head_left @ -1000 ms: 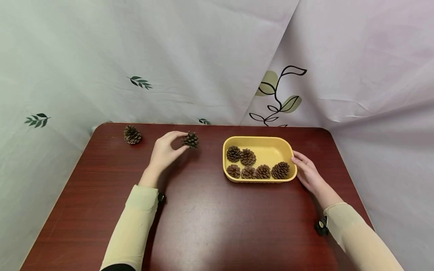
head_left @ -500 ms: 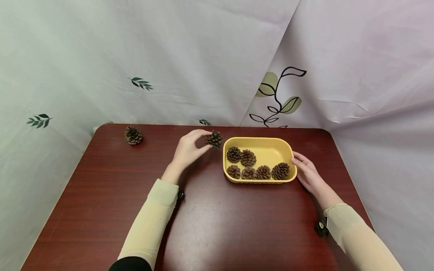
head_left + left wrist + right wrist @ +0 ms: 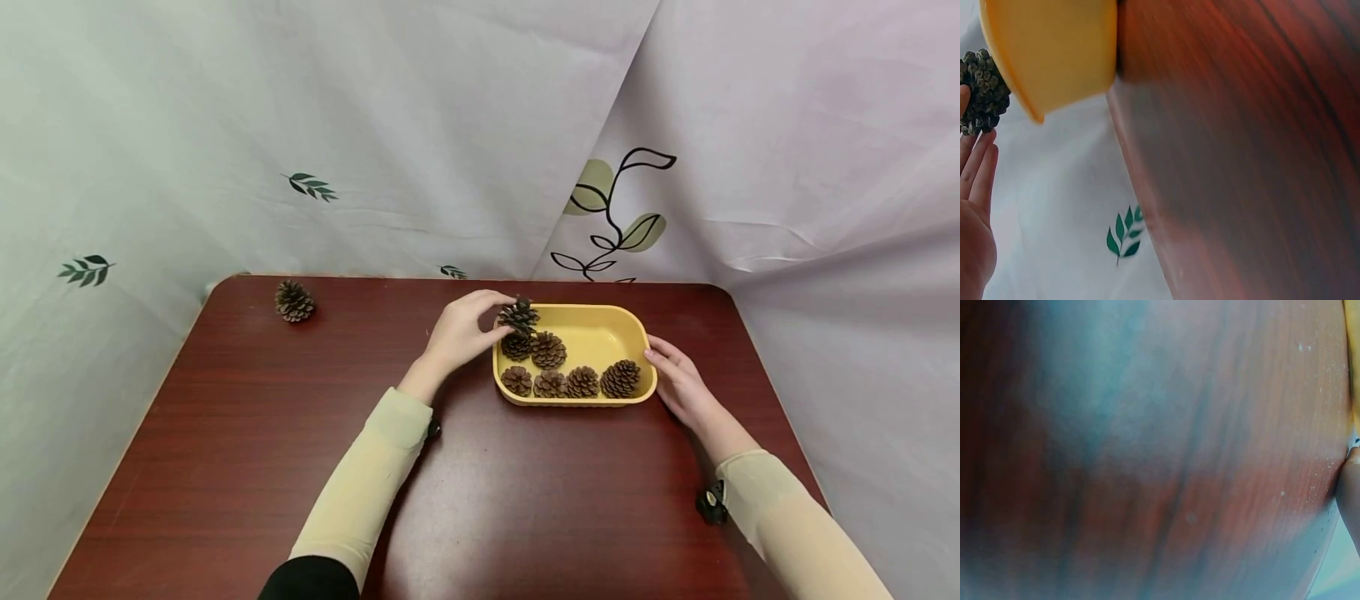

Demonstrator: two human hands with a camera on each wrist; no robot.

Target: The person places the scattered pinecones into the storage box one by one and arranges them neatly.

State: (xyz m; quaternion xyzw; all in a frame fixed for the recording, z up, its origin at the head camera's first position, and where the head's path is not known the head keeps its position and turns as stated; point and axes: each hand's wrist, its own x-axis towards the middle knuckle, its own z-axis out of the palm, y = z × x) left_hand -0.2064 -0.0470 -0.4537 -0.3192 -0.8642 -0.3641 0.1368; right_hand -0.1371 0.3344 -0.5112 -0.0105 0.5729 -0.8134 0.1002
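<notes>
My left hand (image 3: 463,333) pinches a dark pine cone (image 3: 519,315) between thumb and fingers, over the back left corner of the yellow tray (image 3: 592,400). In the left wrist view that pine cone (image 3: 985,90) hangs at the frame's left edge, beside the wall of the yellow tray (image 3: 1054,50). Several brown pine cones (image 3: 621,379) lie inside, in a front row and at the left. My right hand (image 3: 678,383) holds the tray's right end, its digits at the rim. Only a bit of the right hand (image 3: 1350,494) shows in the right wrist view.
One more pine cone (image 3: 294,301) stands at the back left of the dark red wooden table (image 3: 225,433). White cloth (image 3: 450,150) with leaf prints hangs right behind the table's back edge and along both sides.
My left hand has carried its pine cone rightward, from the open tabletop to over the tray's left end. The right hand and the tray have stayed in place.
</notes>
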